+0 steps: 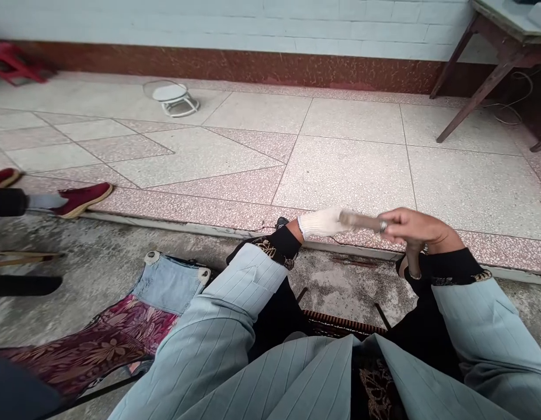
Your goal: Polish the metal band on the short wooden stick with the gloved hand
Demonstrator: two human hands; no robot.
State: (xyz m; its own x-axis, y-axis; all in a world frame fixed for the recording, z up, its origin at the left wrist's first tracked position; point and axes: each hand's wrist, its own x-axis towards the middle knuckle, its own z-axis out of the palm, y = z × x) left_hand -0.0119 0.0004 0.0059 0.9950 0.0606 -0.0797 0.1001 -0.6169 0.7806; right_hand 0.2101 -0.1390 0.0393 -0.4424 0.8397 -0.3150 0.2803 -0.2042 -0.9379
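Note:
My left hand [323, 222] wears a white knitted glove and is level with my knees. Its fingertips are smeared and partly covered by the end of a brown, wooden-looking rod [362, 221], so I cannot tell whether they grip it. Bare, my right hand [413, 226] is closed around the rod's other end, where a metal band shows. Below that hand hangs a short curved brown piece [413, 262]; whether it belongs to the rod is unclear.
A raised tiled step [353, 175] runs ahead of my knees. Beside my left arm is a seat with maroon floral cloth [108, 344] and a denim piece [172, 286]. A person's red shoe [84, 198] rests at left. Farther off are a small white stool [176, 99] and a wooden table [506, 35].

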